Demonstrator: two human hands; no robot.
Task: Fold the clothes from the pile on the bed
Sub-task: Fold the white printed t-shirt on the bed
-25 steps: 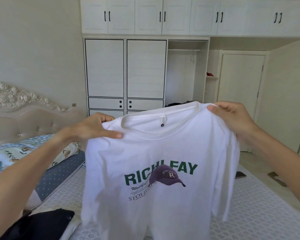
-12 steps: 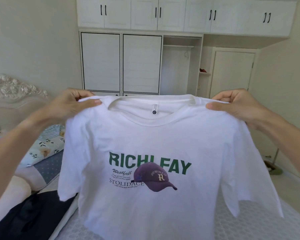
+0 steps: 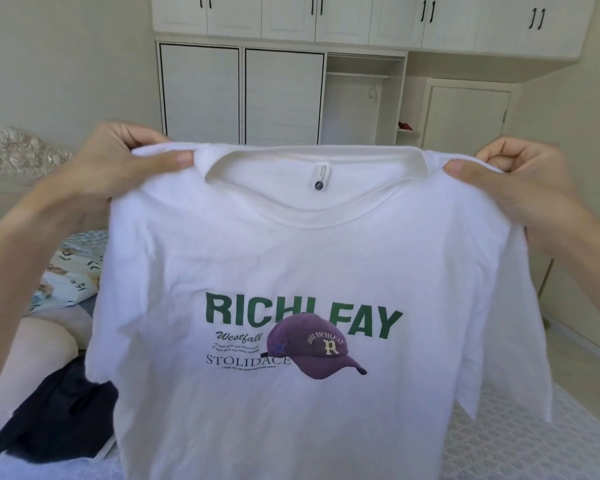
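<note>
You are holding a white T-shirt (image 3: 309,265) up in the air in front of you, spread wide by its shoulders, with its printed front facing you. Your left hand (image 3: 118,171) is closed on the shirt's left shoulder, just beside the collar, thumb pressed flat on the front of the fabric and the other fingers curled behind it. Your right hand (image 3: 520,181) pinches the other shoulder the same way, thumb on the front, fingers folded into a fist behind the seam. The collar (image 3: 316,164) is stretched between your two hands, its neck label (image 3: 321,176) hanging inside at the middle. The chest print reads RICHLEAY in green letters, with a purple cap (image 3: 314,346) drawn over the middle of the word. The shirt's body and both sleeves hang freely down from your grip, above the bed (image 3: 506,441). Below the shirt's left sleeve, a dark navy garment (image 3: 52,420) lies on the bed. Behind the shirt stands a white wardrobe (image 3: 243,95).
</note>
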